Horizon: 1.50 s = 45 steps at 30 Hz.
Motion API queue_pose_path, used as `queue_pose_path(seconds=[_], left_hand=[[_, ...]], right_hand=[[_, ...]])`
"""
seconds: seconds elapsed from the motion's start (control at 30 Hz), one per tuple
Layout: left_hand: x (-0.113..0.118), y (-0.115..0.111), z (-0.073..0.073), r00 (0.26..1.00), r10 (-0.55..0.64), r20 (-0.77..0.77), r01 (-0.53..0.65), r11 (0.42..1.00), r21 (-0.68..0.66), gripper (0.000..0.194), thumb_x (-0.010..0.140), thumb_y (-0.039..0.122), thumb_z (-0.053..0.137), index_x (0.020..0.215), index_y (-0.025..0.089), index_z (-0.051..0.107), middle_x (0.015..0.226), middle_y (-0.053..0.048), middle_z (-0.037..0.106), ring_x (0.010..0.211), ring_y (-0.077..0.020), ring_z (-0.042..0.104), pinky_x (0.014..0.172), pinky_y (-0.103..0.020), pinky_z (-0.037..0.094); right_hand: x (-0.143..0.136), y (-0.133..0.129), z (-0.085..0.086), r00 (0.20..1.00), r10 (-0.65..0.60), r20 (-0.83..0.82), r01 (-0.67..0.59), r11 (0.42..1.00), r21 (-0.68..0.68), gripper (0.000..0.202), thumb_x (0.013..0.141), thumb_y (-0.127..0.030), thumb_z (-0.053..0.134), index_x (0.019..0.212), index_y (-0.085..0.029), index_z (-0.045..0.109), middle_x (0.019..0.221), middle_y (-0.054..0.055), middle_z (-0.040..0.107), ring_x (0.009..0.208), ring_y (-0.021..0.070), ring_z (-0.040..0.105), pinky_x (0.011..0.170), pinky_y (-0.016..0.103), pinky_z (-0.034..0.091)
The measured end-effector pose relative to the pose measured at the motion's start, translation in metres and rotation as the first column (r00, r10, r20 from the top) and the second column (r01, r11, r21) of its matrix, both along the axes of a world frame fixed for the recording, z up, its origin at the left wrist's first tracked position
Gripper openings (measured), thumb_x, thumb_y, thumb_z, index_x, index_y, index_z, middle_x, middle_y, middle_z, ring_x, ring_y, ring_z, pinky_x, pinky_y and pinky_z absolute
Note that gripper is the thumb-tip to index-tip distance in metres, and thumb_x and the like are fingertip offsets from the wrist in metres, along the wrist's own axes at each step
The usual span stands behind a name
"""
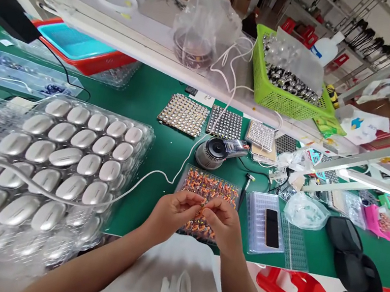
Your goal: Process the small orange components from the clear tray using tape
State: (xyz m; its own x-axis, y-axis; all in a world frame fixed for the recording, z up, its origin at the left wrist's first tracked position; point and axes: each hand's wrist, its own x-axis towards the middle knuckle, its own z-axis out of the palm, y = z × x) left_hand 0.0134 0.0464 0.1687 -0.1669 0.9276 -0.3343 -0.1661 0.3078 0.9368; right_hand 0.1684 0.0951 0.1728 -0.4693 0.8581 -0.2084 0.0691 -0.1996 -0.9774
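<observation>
My left hand [172,214] and my right hand [223,224] meet fingertip to fingertip above a clear tray [236,187] filled with small orange parts. Thumb and forefinger of each hand pinch together around something tiny, mostly hidden by the fingers; I cannot make out its kind. Rows of the orange pieces [207,180] show behind the hands and below them. Just past the tray stands a round grey device [212,153] with a dark top. A small dark-handled tool [247,183] lies right of the tray.
Stacked clear trays of silvery oval cases [84,140] fill the left. A white cable [160,172] crosses the green table [144,92]. On the right lie a phone [272,229] on plastic trays and a black case [352,254]. A green basket [284,101] sits on the shelf above.
</observation>
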Motion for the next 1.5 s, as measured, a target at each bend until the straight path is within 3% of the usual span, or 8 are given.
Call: queue_pose_path(seconds=[0.23,0.47,0.77,1.07,1.3,1.5], left_hand=[[-0.002,-0.003,-0.002,0.995,-0.001,-0.095,0.007,0.998,0.061,0.02,0.075,0.03,0.065,0.087,0.017,0.073,0.081,-0.004,0.075,0.073,-0.018,0.07,0.065,-0.023,0.055],[-0.003,-0.006,-0.007,0.989,-0.026,-0.144,0.037,0.997,0.073,0.023,0.078,0.032,0.064,0.093,0.018,0.074,0.087,-0.004,0.076,0.08,-0.0191,0.07,0.07,-0.024,0.056],[-0.003,-0.006,-0.005,0.947,-0.012,-0.321,0.062,0.987,0.147,0.021,0.08,0.026,0.06,0.096,0.019,0.074,0.092,-0.004,0.076,0.082,-0.0188,0.07,0.075,-0.026,0.056],[-0.003,-0.005,-0.007,0.921,-0.014,-0.39,0.109,0.969,0.224,0.023,0.083,0.021,0.057,0.1,0.017,0.071,0.092,-0.005,0.074,0.084,-0.0169,0.069,0.079,-0.026,0.054],[-0.003,-0.006,-0.007,0.902,0.01,-0.432,0.117,0.957,0.265,0.023,0.083,0.019,0.057,0.101,0.017,0.07,0.092,-0.006,0.074,0.085,-0.0167,0.067,0.079,-0.025,0.052],[-0.005,-0.007,-0.005,0.907,-0.004,-0.42,0.116,0.964,0.241,0.023,0.082,0.024,0.059,0.102,0.018,0.07,0.092,-0.005,0.074,0.084,-0.0165,0.067,0.077,-0.024,0.052]], right_hand=[[-0.006,0.003,0.003,0.993,0.019,0.115,-0.022,0.999,0.031,0.015,0.079,-0.033,0.065,0.077,-0.02,0.059,0.065,-0.002,0.055,0.057,0.0108,0.048,0.051,0.023,0.037],[-0.007,0.002,0.0,0.989,-0.012,0.144,0.007,0.999,0.037,0.014,0.079,-0.033,0.064,0.076,-0.02,0.059,0.066,-0.002,0.057,0.057,0.0108,0.05,0.052,0.023,0.04],[-0.008,0.001,-0.007,0.983,-0.051,0.175,0.036,0.996,0.084,0.014,0.08,-0.033,0.062,0.078,-0.02,0.06,0.064,-0.002,0.055,0.057,0.0108,0.048,0.051,0.023,0.039],[-0.011,0.001,-0.009,0.972,-0.091,0.216,0.061,0.988,0.142,0.014,0.08,-0.033,0.061,0.076,-0.02,0.061,0.066,-0.002,0.059,0.056,0.011,0.05,0.052,0.023,0.04],[-0.015,-0.001,-0.008,0.924,-0.154,0.349,0.07,0.968,0.242,0.012,0.08,-0.031,0.061,0.077,-0.02,0.061,0.068,-0.001,0.06,0.057,0.0114,0.05,0.053,0.024,0.04],[-0.017,0.0,-0.009,0.934,-0.148,0.325,0.094,0.98,0.176,0.013,0.08,-0.033,0.062,0.084,-0.02,0.061,0.069,0.0,0.06,0.058,0.0121,0.051,0.051,0.024,0.039]])
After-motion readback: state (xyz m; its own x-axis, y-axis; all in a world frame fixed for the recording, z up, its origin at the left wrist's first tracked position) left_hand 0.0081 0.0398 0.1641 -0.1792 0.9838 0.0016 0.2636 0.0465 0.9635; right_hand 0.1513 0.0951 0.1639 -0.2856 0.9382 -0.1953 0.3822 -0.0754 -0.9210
